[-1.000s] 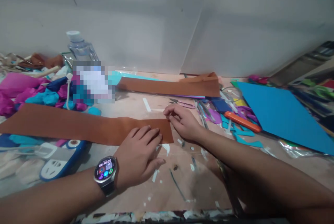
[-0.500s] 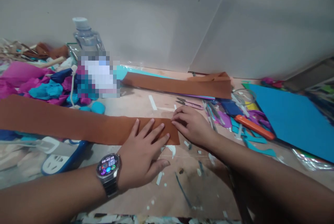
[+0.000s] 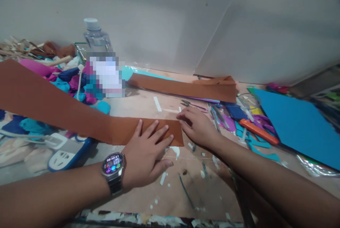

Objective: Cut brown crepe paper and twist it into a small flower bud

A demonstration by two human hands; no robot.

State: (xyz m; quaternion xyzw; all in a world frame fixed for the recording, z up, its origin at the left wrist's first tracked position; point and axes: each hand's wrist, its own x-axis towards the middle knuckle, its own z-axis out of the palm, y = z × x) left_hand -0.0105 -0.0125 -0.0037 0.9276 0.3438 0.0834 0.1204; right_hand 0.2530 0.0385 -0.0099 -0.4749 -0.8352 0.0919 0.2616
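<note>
A long brown crepe paper strip (image 3: 120, 128) runs from the left edge of the view to the middle of the table. Its left part slants upward over the clutter, while the right end lies flat. Across that flat end my left hand (image 3: 147, 153) rests palm down, fingers spread, with a watch (image 3: 113, 164) on the wrist. My right hand (image 3: 198, 125) is at the strip's top right corner, thumb and forefinger closed together on its edge. The exact fingertip contact is partly hidden.
Behind lies another brown strip (image 3: 183, 88), near small pink-handled snips (image 3: 196, 106). Scraps, an orange cutter (image 3: 259, 131) and a blue sheet (image 3: 297, 121) are on the right. A bottle (image 3: 98, 40), crumpled paper (image 3: 37, 66) and a power strip (image 3: 62, 156) are on the left.
The strip's left part has risen and now slopes upward to the left. My left hand has stayed flat in place; my right hand has shifted very slightly, still at the corner.
</note>
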